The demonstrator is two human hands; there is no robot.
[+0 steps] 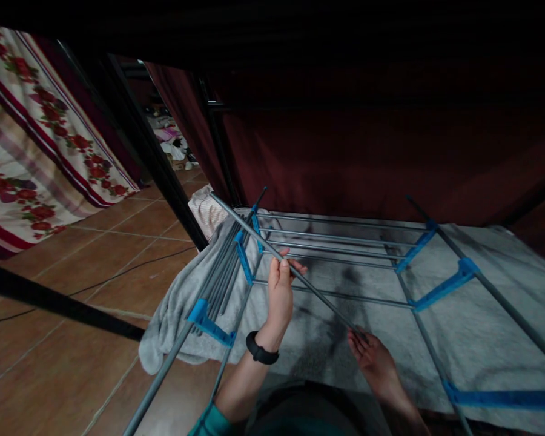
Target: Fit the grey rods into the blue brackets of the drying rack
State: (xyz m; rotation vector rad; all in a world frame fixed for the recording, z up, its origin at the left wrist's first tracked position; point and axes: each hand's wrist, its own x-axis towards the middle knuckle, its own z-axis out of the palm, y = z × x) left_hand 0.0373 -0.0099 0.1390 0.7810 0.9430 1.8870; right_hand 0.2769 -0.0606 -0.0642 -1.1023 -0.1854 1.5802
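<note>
A loose grey metal rod (249, 227) runs slantwise from upper left down to lower right. My left hand (280, 290), with a black band on its wrist, grips the rod near its middle. My right hand (371, 354) holds the rod's lower end between the fingers. Under both hands lies a grey rack frame (340, 242) of thin parallel bars joined by blue plastic connectors (440, 287). The frame lies on a grey blanket (472, 321). A bundle of more grey rods (224, 272) rests along the frame's left side, held in blue clips.
Brown floor tiles (95, 266) lie to the left, crossed by a thin black cable and a black bar (59, 303). A floral cloth (31, 139) hangs at far left. Dark red fabric (390, 157) and black posts stand behind the rack.
</note>
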